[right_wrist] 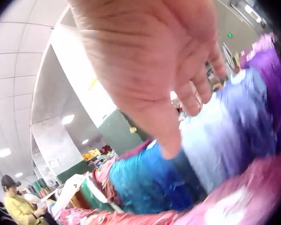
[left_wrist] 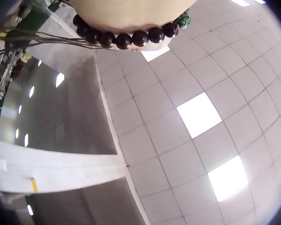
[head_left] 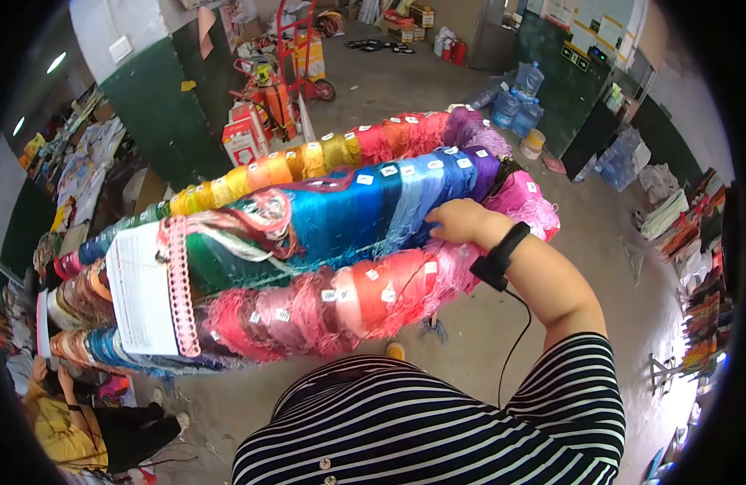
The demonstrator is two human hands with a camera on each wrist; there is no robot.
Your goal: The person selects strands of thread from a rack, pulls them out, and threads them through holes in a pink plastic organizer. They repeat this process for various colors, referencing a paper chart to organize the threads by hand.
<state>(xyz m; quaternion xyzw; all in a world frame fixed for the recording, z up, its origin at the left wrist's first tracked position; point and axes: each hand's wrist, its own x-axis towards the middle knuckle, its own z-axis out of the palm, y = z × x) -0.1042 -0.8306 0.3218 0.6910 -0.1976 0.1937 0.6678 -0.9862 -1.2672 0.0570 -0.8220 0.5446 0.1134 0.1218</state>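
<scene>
In the head view my right hand [head_left: 458, 222] reaches over a row of blue thread skeins [head_left: 340, 210], its fingertips at the light blue and violet ones. The right wrist view shows the palm with fingers extended, the thumb [right_wrist: 171, 145] against a blue skein. Rows of yellow-to-red skeins [head_left: 292, 162] and pink and red skeins [head_left: 373, 299] run alongside, many with small white labels. A white card [head_left: 142, 291] and a pink lace strip [head_left: 181, 283] cross the bundle's left part. Of my left side, only the wrist with a dark bead bracelet [left_wrist: 124, 40] shows clearly; the fingers are hidden.
Another person in a yellow top [head_left: 62, 428] is at the lower left. Beyond the skeins stand a red hand truck [head_left: 296, 56] and large water bottles [head_left: 518, 101]. A green and white pillar [head_left: 155, 89] rises behind. Colourful material [head_left: 704, 315] lines the right side.
</scene>
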